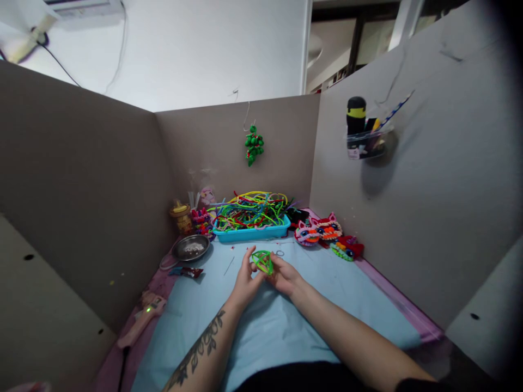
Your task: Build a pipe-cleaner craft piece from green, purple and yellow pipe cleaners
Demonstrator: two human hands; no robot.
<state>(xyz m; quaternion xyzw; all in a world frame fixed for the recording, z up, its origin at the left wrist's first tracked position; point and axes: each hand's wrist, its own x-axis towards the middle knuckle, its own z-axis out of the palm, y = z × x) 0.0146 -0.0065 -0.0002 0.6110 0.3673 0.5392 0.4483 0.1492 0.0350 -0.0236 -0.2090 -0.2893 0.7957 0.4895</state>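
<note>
Between my hands, above the blue-covered table, is a bright green pipe cleaner (263,261) bent into an open, looped shape. My left hand (247,277) grips its left side, with the thumb low and the index finger pointing up. My right hand (284,275) pinches its right side between thumb and fingers. Some of the fingertips are hidden behind the green loops. Just beyond the right fingers, a small pair of scissors (280,253) seems to lie on the cloth, only its rings showing. A thin dark stick (229,265) rests left of my hands.
A blue tray (253,235) heaped with coloured pipe cleaners stands at the back. Left are a metal bowl (191,249), a brown wrapper (188,272) and a pink glue gun (143,321). Finished fuzzy figures (318,231) sit right. Grey panels (232,141) enclose the table.
</note>
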